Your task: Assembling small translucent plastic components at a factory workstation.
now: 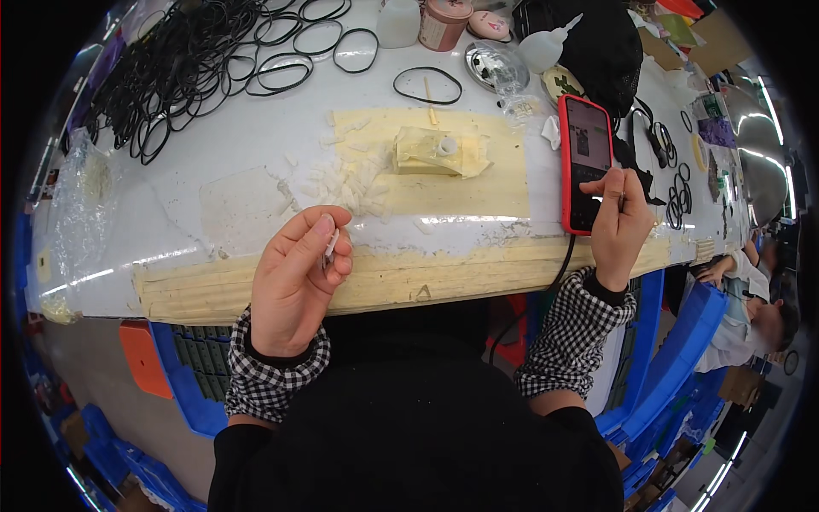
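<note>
Over the left part of the near edge of the white counter (162,200), hold the small, slim whitish piece with a darker part (331,245) lightly in the left hand (303,269), fingers closed around it in a thumb-and-finger pinch; best gripped without squeezing, being probably easy to drop. Toward the right end of that near edge, work over the dark-screened phone in a red case (587,154) with the right hand (618,226), fingers bent and relaxed; can't tell whether touching the glass or holding anything small. Touch gently, so as not to nudge the phone out of line. Farther in from the near edge, left of middle, avoid brushing the loose scatter of small translucent whitish pieces (345,183). Just right of the scatter, take care not to knock the yellow tape-wrapped block with a round white socket (418,152), set on the flat yellow sheet (499,192). Toward the far left corner, stay clear of the tangled heap of thin black loops (179,68), likely to snag.
</note>
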